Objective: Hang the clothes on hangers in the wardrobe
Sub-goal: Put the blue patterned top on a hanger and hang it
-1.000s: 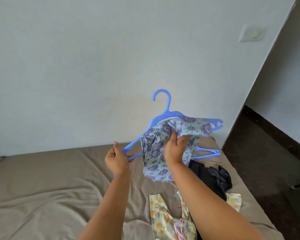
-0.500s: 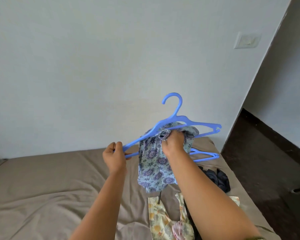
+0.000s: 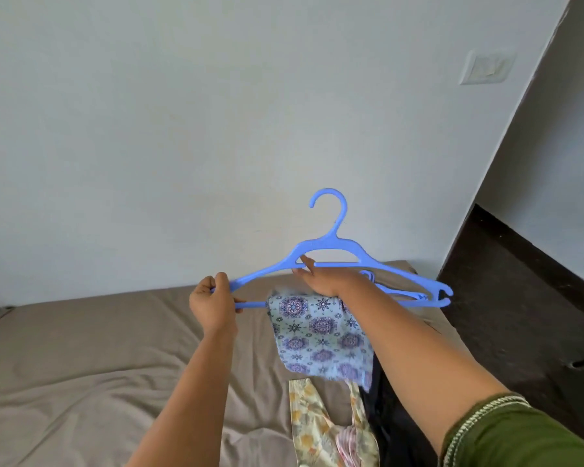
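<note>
Bed (image 3: pixel 81 358) below, blue hanger (image 3: pixel 331 254) held over it: left hand (image 3: pixel 213 303) clenched on its end, right hand (image 3: pixel 327 279) loose atop the floral cloth (image 3: pixel 317 335) draped on the bar — centre it, even both sides so it won't slide off.

A hanger (image 3: pixel 331 261) is held at frame centre above a bed (image 3: pixel 81 365), with a cloth (image 3: pixel 317 335) draped over its lower bar. More garments (image 3: pixel 317 429) lie on the bed at lower centre. A wall switch (image 3: pixel 486 67) sits upper right.
</note>
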`<action>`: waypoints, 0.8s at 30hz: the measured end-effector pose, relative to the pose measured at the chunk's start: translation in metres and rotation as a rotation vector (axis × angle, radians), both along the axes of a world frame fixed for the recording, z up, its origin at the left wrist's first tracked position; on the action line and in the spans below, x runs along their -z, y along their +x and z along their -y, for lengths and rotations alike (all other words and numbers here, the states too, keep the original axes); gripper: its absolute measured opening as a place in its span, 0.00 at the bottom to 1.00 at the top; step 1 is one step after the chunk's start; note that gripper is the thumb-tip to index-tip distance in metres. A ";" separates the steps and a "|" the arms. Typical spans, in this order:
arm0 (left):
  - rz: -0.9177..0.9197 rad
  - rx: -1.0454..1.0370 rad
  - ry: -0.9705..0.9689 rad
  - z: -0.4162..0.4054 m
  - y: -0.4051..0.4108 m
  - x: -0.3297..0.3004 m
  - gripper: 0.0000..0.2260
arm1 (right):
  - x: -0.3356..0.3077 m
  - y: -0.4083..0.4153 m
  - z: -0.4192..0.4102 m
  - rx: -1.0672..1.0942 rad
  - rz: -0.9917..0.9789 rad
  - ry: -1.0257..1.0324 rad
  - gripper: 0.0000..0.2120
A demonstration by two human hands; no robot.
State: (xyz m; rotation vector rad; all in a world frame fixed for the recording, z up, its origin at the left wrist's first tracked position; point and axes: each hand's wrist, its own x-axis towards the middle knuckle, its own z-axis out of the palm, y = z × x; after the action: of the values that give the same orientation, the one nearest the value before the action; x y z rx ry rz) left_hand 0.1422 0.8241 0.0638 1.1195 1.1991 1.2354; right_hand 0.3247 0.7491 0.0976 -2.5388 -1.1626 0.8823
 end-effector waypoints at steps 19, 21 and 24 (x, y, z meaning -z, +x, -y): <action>0.013 -0.046 -0.012 -0.024 0.029 -0.008 0.21 | 0.014 0.052 0.074 -0.112 0.421 0.275 0.20; 0.033 -0.001 0.026 -0.025 0.031 -0.020 0.23 | 0.008 0.054 0.077 -0.098 0.453 0.317 0.20; 0.026 0.066 0.132 -0.021 0.036 -0.043 0.24 | -0.004 0.055 0.087 -0.018 0.469 0.464 0.19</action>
State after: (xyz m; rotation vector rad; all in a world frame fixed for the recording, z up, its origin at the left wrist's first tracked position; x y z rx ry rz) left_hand 0.1777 0.8452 0.1069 1.2264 1.0651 1.2899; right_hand 0.3800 0.6618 0.1013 -2.3911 -1.3222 -0.0116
